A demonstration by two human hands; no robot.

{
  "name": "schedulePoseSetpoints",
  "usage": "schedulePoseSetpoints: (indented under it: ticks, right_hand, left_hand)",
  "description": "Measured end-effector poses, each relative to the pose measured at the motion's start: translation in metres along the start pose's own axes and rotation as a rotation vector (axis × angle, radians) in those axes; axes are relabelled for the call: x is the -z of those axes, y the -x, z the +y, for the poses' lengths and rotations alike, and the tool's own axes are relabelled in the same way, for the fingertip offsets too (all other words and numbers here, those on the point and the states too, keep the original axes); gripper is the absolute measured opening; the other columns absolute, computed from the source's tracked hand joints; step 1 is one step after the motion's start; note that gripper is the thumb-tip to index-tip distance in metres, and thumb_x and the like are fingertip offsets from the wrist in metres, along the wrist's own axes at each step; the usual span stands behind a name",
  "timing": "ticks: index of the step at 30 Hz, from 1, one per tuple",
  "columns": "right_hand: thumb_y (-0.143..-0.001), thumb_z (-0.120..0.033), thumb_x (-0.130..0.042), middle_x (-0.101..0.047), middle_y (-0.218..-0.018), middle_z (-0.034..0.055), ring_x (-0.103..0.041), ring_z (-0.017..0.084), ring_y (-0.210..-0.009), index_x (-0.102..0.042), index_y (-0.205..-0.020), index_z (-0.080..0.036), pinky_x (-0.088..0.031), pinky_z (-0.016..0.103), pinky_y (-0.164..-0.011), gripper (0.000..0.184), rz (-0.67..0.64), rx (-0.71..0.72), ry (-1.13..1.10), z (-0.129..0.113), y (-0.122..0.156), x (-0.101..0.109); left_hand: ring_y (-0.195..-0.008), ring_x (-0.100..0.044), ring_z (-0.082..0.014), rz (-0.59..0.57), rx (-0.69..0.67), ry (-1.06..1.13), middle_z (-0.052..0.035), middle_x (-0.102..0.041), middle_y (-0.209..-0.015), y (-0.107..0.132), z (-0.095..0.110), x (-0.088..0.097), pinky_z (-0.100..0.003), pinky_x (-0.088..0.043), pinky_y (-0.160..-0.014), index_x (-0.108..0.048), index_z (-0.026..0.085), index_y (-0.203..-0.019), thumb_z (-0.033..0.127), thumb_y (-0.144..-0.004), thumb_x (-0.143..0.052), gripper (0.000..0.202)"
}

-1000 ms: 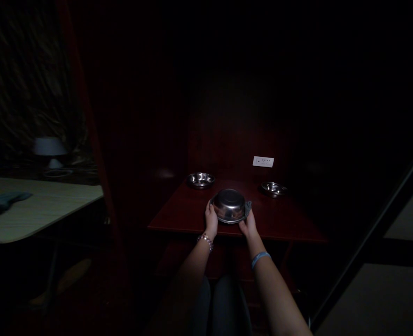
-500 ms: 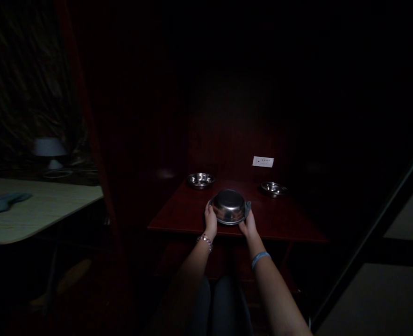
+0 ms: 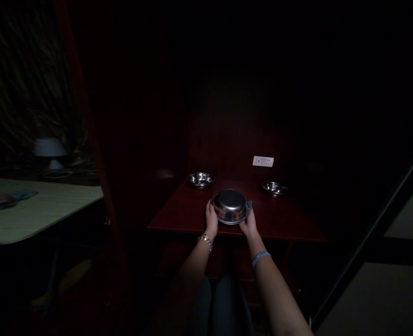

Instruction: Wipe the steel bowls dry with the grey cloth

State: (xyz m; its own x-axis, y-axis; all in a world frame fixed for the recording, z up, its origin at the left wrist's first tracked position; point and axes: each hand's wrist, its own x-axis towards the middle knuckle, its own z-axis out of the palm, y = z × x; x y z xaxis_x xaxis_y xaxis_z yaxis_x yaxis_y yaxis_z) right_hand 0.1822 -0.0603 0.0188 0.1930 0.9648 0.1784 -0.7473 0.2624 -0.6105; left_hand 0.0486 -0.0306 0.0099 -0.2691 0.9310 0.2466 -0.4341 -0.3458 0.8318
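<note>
In the head view, an upturned round silver metal bowl [image 3: 229, 205], just below the frame's centre, is gripped between the left hand [image 3: 211, 222] and the right hand [image 3: 250, 225], the latter with a grey cloth [image 3: 249, 208]. It seems light, stiff, slippery (polished metal); the rim suits holding. The dark-red wooden tabletop's [image 3: 180, 212] front edge is near; room opens higher, between two silver metal dishes [image 3: 201, 180] [image 3: 274, 189].
</note>
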Motion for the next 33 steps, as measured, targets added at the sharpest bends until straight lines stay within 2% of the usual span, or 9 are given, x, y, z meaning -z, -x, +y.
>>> schedulePoseSetpoints:
  ticks: [20, 33]
  right_hand:
    - [-0.092, -0.045, -0.045, -0.076, -0.096, 0.0011, -0.068, 0.020, -0.100, -0.068, -0.090, -0.024, -0.046, 0.042, -0.103, 0.031, 0.005, -0.004, -0.009, -0.0021, 0.0011, -0.0013]
    - [-0.092, -0.042, -0.043, -0.076, -0.097, 0.0024, -0.066, 0.021, -0.105, -0.068, -0.089, -0.023, -0.046, 0.041, -0.103, 0.032, 0.050, -0.018, -0.037, -0.0041, 0.0024, -0.0037]
  left_hand:
    - [-0.127, -0.051, -0.0205, -0.011, 0.006, -0.006, -0.0107, -0.055, -0.137, 0.0000, -0.0010, 0.0004, -0.039, -0.034, -0.111, -0.054, 0.018, -0.126, 0.026, -0.092, -0.041, 0.038]
    - [-0.127, -0.050, -0.0215, -0.035, -0.013, -0.046, -0.0125, -0.054, -0.138, 0.0012, -0.0012, 0.0019, -0.038, -0.034, -0.111, -0.053, 0.017, -0.126, 0.031, -0.093, -0.042, 0.038]
